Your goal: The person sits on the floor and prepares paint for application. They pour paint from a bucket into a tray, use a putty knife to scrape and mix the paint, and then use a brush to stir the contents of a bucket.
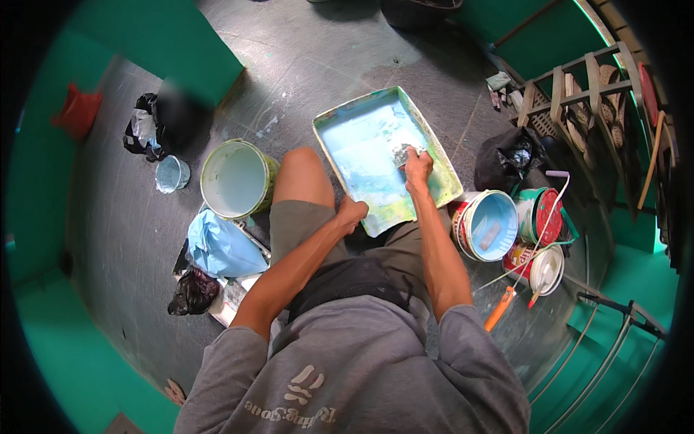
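Right hand (418, 165) pinches a small grey scraper (402, 152) inside the pale-blue rectangular paint tray (442, 189) at twelve o'clock, left hand (352, 211) clasping its near edge; hard scraping could tip it, slopping paint onto the grey floor (318, 65).

Person's crouched on a grey floor (325, 65) over a paint tray (361, 137) smeared with pale blue. Right hand (417, 166) is pressing a small scraper-like tool (402, 152) into the tray, fingers curled round it. Left hand (352, 211) clamps the tray's near edge. White bucket (235, 179) of light paint sits just left of the knee, and a blue-lined bucket (486, 225) plus a couple of paint cans (538, 217) sit on the right.
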`<state>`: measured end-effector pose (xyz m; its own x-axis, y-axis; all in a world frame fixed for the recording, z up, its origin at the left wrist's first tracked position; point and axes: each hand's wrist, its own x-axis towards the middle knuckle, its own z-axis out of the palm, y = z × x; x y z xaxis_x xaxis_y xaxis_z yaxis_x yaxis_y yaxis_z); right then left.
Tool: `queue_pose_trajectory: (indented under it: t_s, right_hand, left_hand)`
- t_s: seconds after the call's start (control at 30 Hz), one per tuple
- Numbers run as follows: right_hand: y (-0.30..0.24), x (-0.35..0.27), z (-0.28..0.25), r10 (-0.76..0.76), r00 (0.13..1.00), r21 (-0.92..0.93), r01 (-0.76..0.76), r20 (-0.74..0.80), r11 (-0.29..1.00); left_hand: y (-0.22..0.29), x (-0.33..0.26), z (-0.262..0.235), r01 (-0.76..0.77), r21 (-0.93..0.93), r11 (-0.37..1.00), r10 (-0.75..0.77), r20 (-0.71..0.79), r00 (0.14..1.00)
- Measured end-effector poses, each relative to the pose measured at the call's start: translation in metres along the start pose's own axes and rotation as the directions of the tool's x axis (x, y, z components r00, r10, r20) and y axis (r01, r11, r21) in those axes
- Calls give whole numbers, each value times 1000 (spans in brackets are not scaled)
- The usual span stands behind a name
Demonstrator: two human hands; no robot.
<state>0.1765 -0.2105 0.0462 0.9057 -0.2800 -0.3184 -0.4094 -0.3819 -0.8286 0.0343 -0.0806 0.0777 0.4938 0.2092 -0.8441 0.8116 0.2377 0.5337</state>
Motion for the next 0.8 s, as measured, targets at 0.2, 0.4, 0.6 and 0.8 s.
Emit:
queue_pose_trajectory:
  t_s: [0.2,0.4,0.6,0.8]
  right_hand:
    - [-13,0,0,-87,995,32,88,-50,996]
    - [27,32,18,-177,984,136,178,-21,975]
    - [-21,-18,16,1,999,233,-13,54,972]
    - [-1,-9,19,-85,991,237,58,105,970]
  left_hand:
    - [-13,16,1,32,9,999,-32,-49,998]
    - [-13,7,9,-211,-157,965,217,23,976]
    - [-5,7,-7,115,113,987,-122,57,991]
    - [7,-11,0,-32,-6,999,31,-18,999]
